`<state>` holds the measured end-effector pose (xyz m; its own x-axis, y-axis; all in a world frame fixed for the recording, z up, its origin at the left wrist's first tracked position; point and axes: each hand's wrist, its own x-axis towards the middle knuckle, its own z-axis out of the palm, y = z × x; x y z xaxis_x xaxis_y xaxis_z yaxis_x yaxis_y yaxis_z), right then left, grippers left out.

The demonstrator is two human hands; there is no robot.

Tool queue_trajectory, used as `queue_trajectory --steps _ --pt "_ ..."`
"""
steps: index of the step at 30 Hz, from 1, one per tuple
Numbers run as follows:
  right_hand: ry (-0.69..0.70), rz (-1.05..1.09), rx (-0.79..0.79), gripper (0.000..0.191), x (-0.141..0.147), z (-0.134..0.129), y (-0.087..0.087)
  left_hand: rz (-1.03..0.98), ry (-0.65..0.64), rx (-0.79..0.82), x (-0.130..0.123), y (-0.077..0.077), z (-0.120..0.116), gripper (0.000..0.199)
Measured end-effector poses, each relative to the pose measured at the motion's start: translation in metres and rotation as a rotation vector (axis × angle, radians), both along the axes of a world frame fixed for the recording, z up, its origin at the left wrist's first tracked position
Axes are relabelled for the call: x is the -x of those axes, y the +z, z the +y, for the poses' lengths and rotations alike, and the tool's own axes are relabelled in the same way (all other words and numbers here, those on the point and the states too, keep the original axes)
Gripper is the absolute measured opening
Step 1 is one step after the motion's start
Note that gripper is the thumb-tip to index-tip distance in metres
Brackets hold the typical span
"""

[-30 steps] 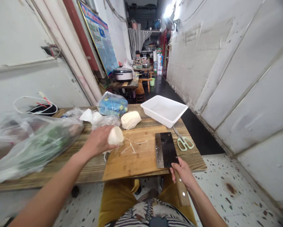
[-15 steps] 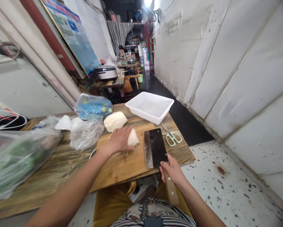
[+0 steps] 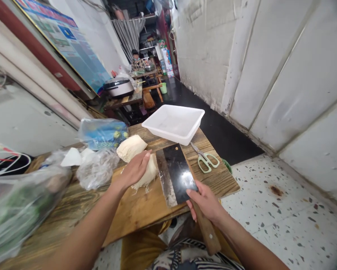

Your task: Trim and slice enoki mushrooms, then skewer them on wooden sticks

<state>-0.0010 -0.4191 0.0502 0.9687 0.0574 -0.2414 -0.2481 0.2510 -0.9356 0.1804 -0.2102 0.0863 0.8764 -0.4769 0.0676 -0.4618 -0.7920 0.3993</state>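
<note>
My left hand (image 3: 134, 169) presses on a white bundle of enoki mushrooms (image 3: 148, 174) lying on the wooden cutting board (image 3: 134, 204), its fine strands fanning out at the lower end. A second pale bundle (image 3: 131, 148) sits just beyond my fingers, at the board's far edge. My right hand (image 3: 205, 204) grips the wooden handle of a steel cleaver (image 3: 175, 174). Its dark blade is tilted just right of the first bundle, and I cannot tell whether its edge touches the board.
A white plastic tray (image 3: 174, 123) and green-handled scissors (image 3: 204, 159) lie at the table's far right. Plastic bags (image 3: 98, 168) crowd the left side. A seated person (image 3: 137, 63) is far down the corridor, beyond a rice cooker (image 3: 119, 87).
My left hand has come down from holding a white piece in the air to pressing the bundle on the board. The cleaver has risen and tilted, moving closer to the bundle.
</note>
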Motion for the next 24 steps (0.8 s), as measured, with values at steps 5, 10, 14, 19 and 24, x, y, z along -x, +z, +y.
queue_trajectory --steps 5,10,14,19,24 --pt "0.029 0.011 -0.004 0.020 -0.012 -0.003 0.003 -0.192 0.029 -0.132 -0.003 -0.006 0.006 0.063" --pt "0.059 0.007 -0.033 0.019 -0.018 -0.004 -0.002 -0.278 0.044 -0.158 0.001 -0.021 0.006 0.061" --pt "0.069 0.009 -0.015 0.021 -0.019 -0.004 -0.003 -0.308 0.042 -0.140 0.004 -0.024 0.007 0.061" --pt "0.090 -0.010 0.030 0.021 -0.020 -0.004 0.000 -0.297 0.041 -0.137 0.005 -0.025 0.008 0.060" --pt "0.084 0.001 0.010 0.020 -0.021 -0.004 0.002 -0.304 0.052 -0.177 0.008 -0.020 0.005 0.060"
